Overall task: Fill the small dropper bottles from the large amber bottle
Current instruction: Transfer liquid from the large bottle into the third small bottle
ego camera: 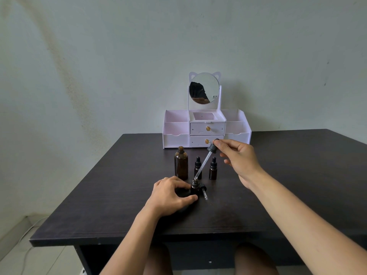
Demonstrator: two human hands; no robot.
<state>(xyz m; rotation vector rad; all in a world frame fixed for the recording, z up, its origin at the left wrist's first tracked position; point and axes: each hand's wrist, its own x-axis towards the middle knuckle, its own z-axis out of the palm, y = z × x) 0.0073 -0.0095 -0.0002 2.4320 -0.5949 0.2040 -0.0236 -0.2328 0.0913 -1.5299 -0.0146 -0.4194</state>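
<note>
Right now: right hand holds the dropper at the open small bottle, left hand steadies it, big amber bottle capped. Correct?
No: head view shows the big amber bottle uncapped, threaded neck bare. Rest holds: right hand pinches the dropper at the open small bottle, left hand grips it.

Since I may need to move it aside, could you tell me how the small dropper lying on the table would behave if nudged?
The small dropper lies on its side with a round cap, so it may roll in an arc. Its thin clear tube looks like glass, likely fragile. Being small, it is probably light.
</note>
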